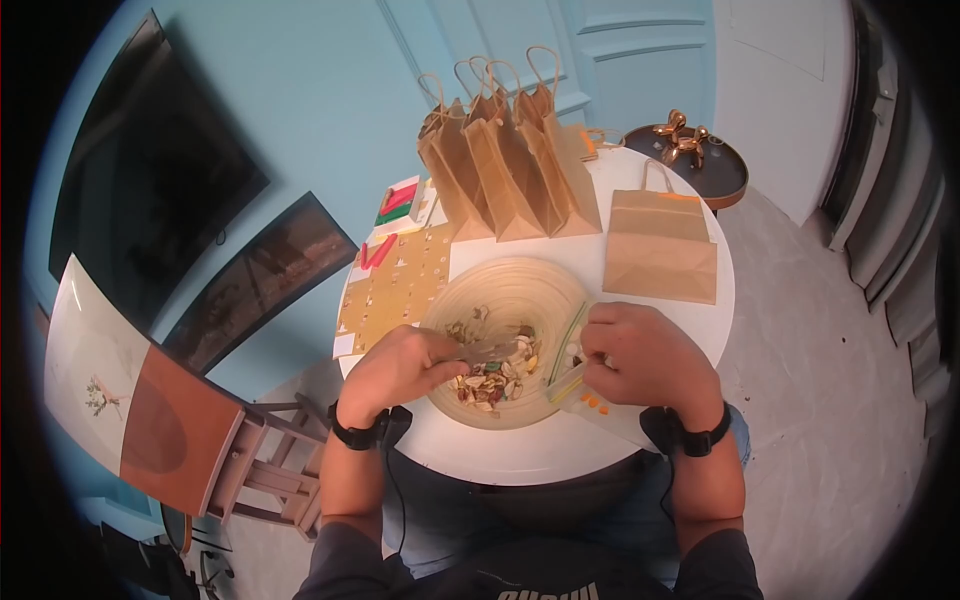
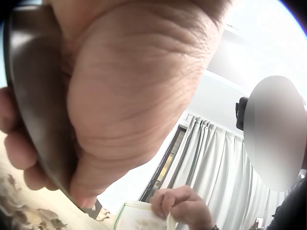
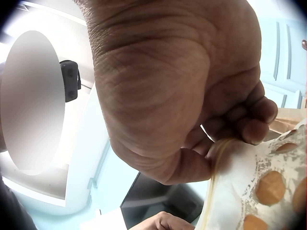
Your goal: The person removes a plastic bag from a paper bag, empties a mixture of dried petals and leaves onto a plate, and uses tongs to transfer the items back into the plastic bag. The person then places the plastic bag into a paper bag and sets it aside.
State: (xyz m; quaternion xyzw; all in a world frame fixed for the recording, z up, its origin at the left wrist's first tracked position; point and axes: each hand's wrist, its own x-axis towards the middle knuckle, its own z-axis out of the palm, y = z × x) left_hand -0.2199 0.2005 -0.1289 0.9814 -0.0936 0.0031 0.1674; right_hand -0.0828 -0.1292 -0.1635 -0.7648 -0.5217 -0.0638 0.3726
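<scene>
Standing paper bags (image 1: 505, 165), flat paper bag (image 1: 660, 250), gold balloon-dog figure (image 1: 683, 138), wooden chair (image 1: 200, 440)

A home room: blue panelled door (image 1: 640, 50), white curtains (image 2: 211, 163), small round table (image 1: 560, 450), wooden chair (image 1: 190, 430).

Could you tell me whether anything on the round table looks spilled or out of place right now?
Little stands out. One paper bag lies flat on the table while the other bags stand upright. A few small orange pieces sit by the zip bag near the right hand, whether inside it or loose I cannot tell.

Black wrist straps (image 1: 352, 436), dark sleeves (cable trailing)
</scene>
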